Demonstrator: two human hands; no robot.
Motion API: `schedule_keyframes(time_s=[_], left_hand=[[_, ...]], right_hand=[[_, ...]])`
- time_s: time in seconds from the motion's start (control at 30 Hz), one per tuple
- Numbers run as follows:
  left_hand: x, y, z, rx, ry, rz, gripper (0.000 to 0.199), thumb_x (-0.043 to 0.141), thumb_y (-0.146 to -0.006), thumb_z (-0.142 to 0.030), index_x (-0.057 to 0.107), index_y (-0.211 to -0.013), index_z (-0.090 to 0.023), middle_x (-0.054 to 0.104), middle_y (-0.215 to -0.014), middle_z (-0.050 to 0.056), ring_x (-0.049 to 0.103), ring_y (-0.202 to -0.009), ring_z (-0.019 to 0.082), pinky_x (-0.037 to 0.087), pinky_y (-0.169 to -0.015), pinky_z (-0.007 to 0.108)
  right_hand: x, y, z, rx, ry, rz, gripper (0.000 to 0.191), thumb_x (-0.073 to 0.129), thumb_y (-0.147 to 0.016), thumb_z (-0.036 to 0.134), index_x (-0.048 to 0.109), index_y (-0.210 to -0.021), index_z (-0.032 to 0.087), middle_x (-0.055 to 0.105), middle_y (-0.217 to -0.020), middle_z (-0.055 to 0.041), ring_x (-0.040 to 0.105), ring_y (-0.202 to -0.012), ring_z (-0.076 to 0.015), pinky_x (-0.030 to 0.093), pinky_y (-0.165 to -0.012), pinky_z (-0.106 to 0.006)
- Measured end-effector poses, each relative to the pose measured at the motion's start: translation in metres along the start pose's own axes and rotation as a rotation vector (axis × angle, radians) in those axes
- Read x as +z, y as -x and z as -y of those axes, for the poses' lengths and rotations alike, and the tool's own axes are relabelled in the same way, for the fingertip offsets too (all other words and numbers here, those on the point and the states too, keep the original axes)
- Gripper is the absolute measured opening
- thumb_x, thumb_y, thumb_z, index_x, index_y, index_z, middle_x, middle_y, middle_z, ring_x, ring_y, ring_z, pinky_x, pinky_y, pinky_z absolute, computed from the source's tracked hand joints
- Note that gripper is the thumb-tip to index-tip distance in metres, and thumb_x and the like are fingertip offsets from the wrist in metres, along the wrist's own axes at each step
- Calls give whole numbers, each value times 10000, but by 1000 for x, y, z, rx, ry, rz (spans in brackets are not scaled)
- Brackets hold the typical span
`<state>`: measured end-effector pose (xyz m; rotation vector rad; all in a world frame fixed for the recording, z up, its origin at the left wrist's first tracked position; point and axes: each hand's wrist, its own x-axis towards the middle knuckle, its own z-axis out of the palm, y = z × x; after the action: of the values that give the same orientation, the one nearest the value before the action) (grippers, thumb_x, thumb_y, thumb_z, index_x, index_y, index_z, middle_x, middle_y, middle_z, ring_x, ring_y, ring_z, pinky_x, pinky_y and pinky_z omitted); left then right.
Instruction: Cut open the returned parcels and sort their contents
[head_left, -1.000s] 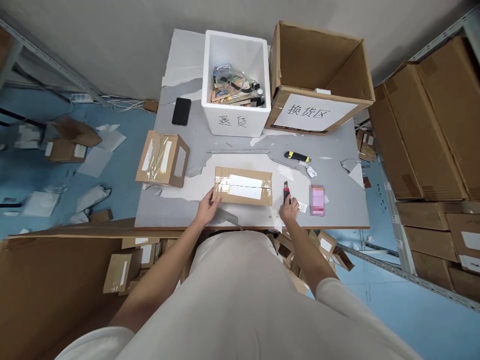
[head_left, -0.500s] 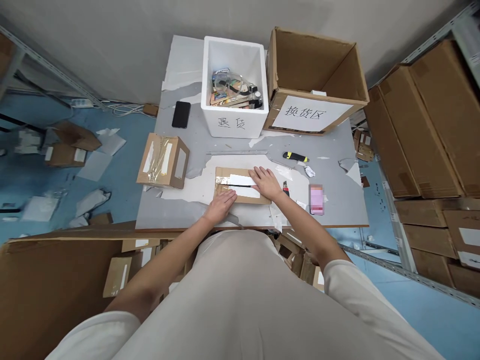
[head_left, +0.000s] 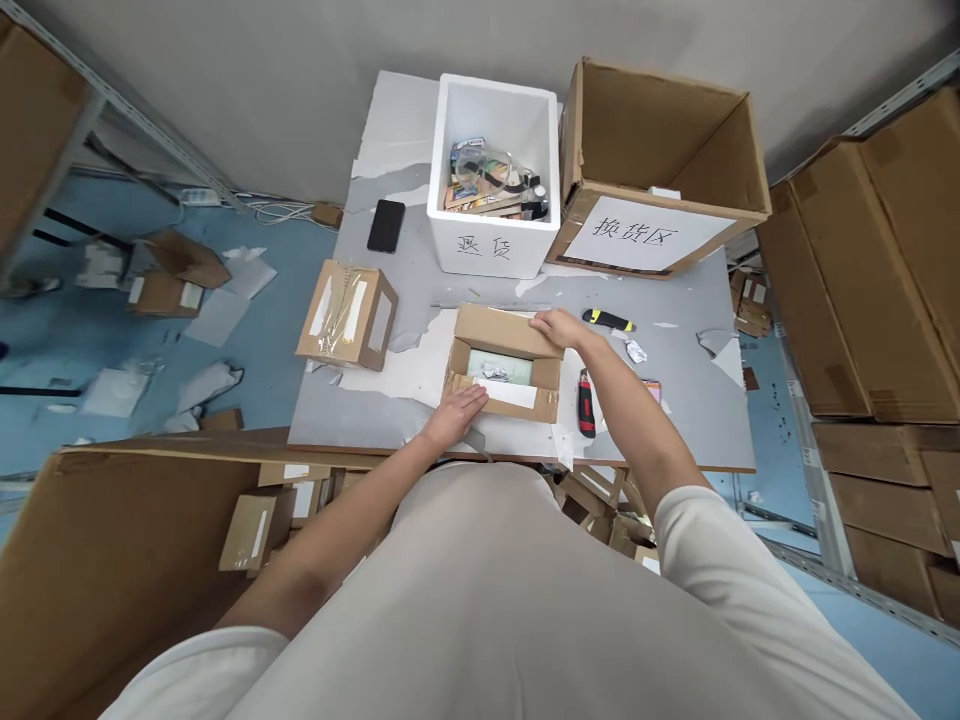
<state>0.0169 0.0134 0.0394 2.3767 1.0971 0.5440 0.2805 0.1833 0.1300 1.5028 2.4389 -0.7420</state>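
Cardboard box [head_left: 511,345] sits open on table [head_left: 322,425], near front edge, btwn 2 hands. To do it well: hold long flaps [head_left: 491,322] wide apart, box flat, & don't squash pale pack [head_left: 517,368] inside. L hand [head_left: 454,414] lies palm-down on near flap [head_left: 517,399], fingers extended, not clenched; R hand [head_left: 559,328] grasps far flap's [head_left: 484,320] R end, forearm slanting in past red-black cutter [head_left: 586,405], elbow out. How hard it grips, can't tell.
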Motion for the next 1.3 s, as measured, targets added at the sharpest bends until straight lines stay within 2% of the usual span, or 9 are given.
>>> schedule_keyframes(time_s=[0.17, 0.3, 0.43, 0.57, 0.67, 0.77, 0.93, 1.1, 1.3], left_hand=[[-20, -8, -10, -70, 25, 56, 449, 444, -883, -198, 506, -1319, -111, 537, -1350, 182, 457, -1312, 269, 403, -1072, 507], [-62, -28, -3, -90, -45, 174, 800, 698, -718, -436, 417, -1398, -121, 417, -1450, 201, 340, -1379, 337, 281, -1136, 514], [-94, -42, 28, -15, -151, 373, 1154, 786, -534, -538, 264, -1476, -123, 273, -1532, 197, 179, -1434, 380, 108, -1158, 561], [-91, -42, 58, 25, -74, 372, 1133, 805, -521, -513, 313, -1444, -77, 323, -1497, 232, 203, -1431, 364, 205, -1159, 492], [-76, -40, 68, 50, 9, 254, 1040, 794, -555, -501, 377, -1397, -56, 356, -1468, 251, 217, -1427, 368, 260, -1147, 483], [-68, -41, 70, 60, 32, 197, 962, 760, -606, -488, 393, -1381, -51, 370, -1456, 253, 209, -1430, 365, 247, -1152, 494], [-87, -45, 59, 34, -70, 368, 958, 746, -583, -339, 354, -1410, -57, 298, -1503, 248, 190, -1435, 365, 265, -1134, 485], [-103, -64, 24, -40, -278, 529, 559, 539, -698, -175, 567, -1256, -189, 575, -1325, 125, 534, -1223, 270, 303, -1091, 460], [-57, -107, -17, 49, -352, 700, 227, 531, -794, -314, 727, -756, -205, 727, -771, 100, 670, -817, 235, 449, -842, 343]], right_hand=[[24, -4, -1, 191, 31, -203, 468, 402, -944, 450, 572, -1248, 137, 614, -1195, -162, 533, -1093, -292, 410, -880, -376], [33, 25, 17, 58, 137, -428, 415, 296, -978, 268, 522, -1301, 136, 471, -1369, -171, 416, -1230, -298, 321, -1003, -445], [43, 59, 45, -216, 174, -181, 388, 422, -949, 382, 559, -1244, 171, 549, -1265, -153, 476, -1159, -282, 338, -983, -420], [57, 81, 74, -111, 191, 73, 657, 719, -738, 475, 502, -1249, 124, 612, -1137, -163, 567, -1031, -297, 404, -898, -398], [70, 100, 85, -6, 241, 6, 356, 561, -877, 253, 513, -1214, 149, 632, -1109, -152, 597, -978, -265, 443, -816, -361], [95, 127, 88, -87, 279, -93, 381, 327, -936, 112, 514, -1266, 155, 594, -1231, -182, 561, -1105, -271, 447, -859, -385], [128, 162, 84, -267, 119, -163, 420, 394, -927, 179, 514, -1323, 106, 413, -1465, -172, 367, -1361, -280, 343, -1077, -446], [83, 127, 72, -164, -47, -115, 397, 359, -923, 136, 609, -1231, 152, 648, -1212, -118, 601, -1117, -206, 471, -935, -338], [41, 50, 87, -165, 351, 325, 297, 562, -800, 113, 725, -1030, 207, 733, -1000, -100, 685, -897, -228, 487, -719, -283]])
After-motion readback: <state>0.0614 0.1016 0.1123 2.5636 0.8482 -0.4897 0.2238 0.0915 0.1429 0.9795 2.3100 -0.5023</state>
